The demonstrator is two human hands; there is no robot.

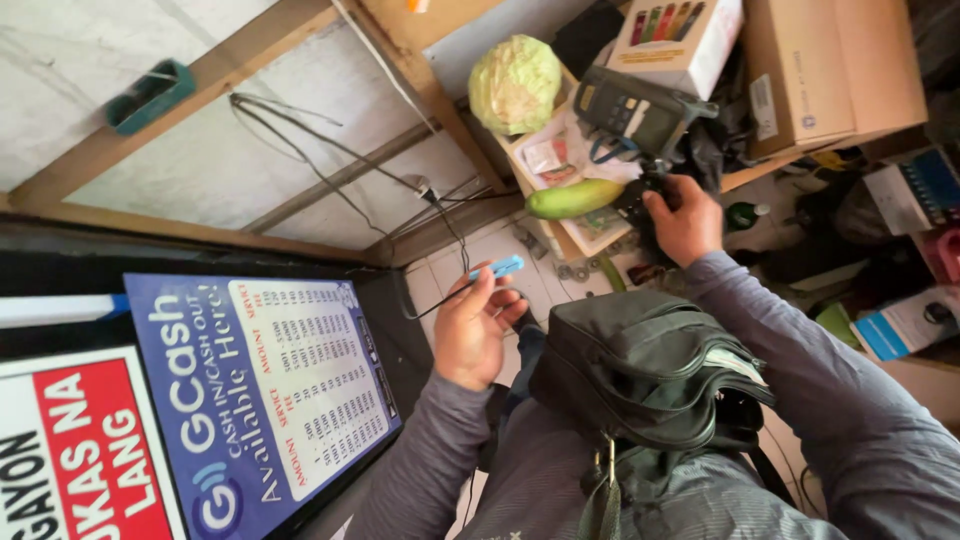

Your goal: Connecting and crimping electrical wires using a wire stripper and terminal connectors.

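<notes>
My left hand [470,325] pinches a small blue probe [498,268] with a thin black wire [440,215] running from it up to the wall. My right hand [686,218] reaches further out and is closed on a small black object [636,200] at the edge of a cluttered shelf, just below a grey hand-held meter [635,112]. A long green vegetable [573,198] lies right beside that hand. Both arms wear grey sleeves. A dark grey bag [640,370] hangs on my chest between the arms.
A pale green cabbage [515,85] sits on the shelf by a white box of coloured pens [682,40] and a cardboard box [830,70]. A blue printed sign [260,390] and a red-and-white sign [80,450] stand at the left. Wooden framing [200,90] and loose wires cross the wall.
</notes>
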